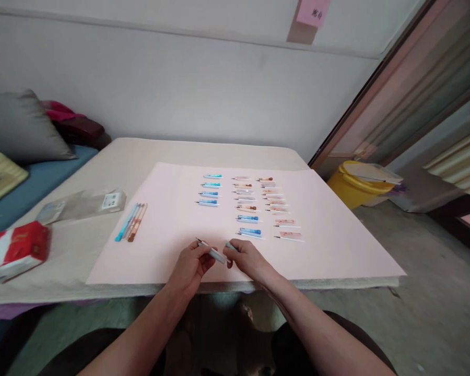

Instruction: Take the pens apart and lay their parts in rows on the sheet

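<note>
Near the front edge of the table point(113, 162), over the pink sheet point(337, 245): left hand point(191, 265) closed on a pale pen point(213, 254), dark tip pointing up and to the left. Right hand point(249, 259) just beside it, fingertips pinched on a small blue piece point(232, 245), probably the cap.

Seems a matter of parting cap and barrel, or of joining them; cannot tell which. Either way:

- Hold the barrel steady in the left hand and move only the right, straight along the pen's line, with no sideways bending.
- Keep the bare tip off the sheet to avoid marks.
- Work low over the paper, to lose nothing past the edge.
- Mind the rows point(250, 203) laid out at the middle of the sheet, blue toward the left, brownish toward the right, each piece apart from the next.
- Keep wrists clear of the nearest blue pair point(250, 232).

Farther left, well apart from the hands:

- a bundle of pens point(131, 222) at the sheet's left edge
- a clear packet point(78, 204)
- a red tissue pack point(13, 250) by the table's left edge
</note>
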A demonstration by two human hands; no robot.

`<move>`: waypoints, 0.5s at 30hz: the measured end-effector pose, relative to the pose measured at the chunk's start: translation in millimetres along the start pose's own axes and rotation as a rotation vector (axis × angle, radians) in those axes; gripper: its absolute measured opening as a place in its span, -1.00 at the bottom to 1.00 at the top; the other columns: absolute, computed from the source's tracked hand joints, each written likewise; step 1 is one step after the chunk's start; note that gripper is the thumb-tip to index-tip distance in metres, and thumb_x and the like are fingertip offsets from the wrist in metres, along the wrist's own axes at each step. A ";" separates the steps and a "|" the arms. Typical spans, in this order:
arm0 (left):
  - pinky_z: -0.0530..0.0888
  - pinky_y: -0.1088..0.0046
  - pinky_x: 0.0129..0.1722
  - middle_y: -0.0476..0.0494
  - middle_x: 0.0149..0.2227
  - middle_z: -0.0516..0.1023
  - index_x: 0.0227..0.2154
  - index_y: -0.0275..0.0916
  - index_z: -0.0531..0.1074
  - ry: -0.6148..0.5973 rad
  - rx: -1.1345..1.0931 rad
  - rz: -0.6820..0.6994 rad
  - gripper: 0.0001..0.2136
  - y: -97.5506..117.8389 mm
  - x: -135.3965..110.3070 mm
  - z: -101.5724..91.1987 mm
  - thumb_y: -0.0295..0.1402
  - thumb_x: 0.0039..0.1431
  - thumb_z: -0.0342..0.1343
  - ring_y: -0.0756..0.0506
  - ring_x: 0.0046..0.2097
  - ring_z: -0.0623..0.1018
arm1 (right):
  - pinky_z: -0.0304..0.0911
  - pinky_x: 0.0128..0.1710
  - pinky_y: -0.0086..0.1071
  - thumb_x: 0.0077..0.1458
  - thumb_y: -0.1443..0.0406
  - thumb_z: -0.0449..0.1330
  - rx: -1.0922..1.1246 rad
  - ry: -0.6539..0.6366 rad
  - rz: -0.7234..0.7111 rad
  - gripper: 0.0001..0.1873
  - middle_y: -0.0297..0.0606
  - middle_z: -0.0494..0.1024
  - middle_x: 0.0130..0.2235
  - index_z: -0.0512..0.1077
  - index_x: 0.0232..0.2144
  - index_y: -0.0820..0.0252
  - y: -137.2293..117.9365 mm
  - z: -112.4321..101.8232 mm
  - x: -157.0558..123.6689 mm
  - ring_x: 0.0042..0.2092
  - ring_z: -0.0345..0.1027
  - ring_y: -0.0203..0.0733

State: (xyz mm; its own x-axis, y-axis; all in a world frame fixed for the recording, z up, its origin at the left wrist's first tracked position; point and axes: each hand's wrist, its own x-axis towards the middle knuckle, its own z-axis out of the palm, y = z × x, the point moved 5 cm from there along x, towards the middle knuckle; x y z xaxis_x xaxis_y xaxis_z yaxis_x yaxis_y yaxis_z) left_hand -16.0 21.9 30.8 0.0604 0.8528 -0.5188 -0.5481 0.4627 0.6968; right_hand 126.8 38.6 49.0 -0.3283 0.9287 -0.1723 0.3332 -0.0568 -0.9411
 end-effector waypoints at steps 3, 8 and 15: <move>0.43 0.52 -0.41 -0.17 -0.42 0.52 -0.51 -0.31 0.36 -0.023 0.023 -0.052 -0.92 -7.0 -0.4 1.5 -0.51 -0.09 0.17 0.00 -0.42 0.50 | 0.05 -0.42 -0.47 0.11 0.22 -0.02 -0.059 0.049 -0.010 -0.67 -0.35 0.40 -0.55 0.36 -0.59 0.23 3.5 -2.1 3.5 -0.44 0.21 -0.33; 0.39 0.53 -0.43 -0.09 -0.45 0.49 -0.47 -0.30 0.39 -0.088 0.061 -0.104 -0.87 -22.8 -5.6 9.5 -0.47 -0.15 0.21 0.02 -0.45 0.49 | 0.05 -0.41 -0.46 0.14 0.31 -0.09 -0.200 0.040 -0.032 -0.70 -0.34 0.40 -0.52 0.39 -0.50 0.21 2.1 5.2 4.6 -0.43 0.23 -0.31; 0.38 0.52 -0.37 -0.04 -0.46 0.45 -0.49 -0.30 0.40 -0.083 0.021 -0.079 -0.85 -29.6 -3.3 8.1 -0.46 -0.18 0.24 0.05 -0.43 0.46 | 0.05 -0.36 -0.45 0.17 0.28 -0.07 -0.444 0.077 -0.049 -0.73 -0.29 0.43 -0.42 0.37 -0.45 0.19 11.2 20.7 8.1 -0.37 0.26 -0.30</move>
State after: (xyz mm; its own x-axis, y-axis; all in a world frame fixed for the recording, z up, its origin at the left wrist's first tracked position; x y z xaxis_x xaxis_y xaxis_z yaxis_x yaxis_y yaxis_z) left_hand 6.8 7.4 15.9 0.1723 0.8302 -0.5302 -0.5216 0.5334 0.6658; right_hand 109.5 37.8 31.0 -0.2923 0.9518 -0.0931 0.6716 0.1350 -0.7285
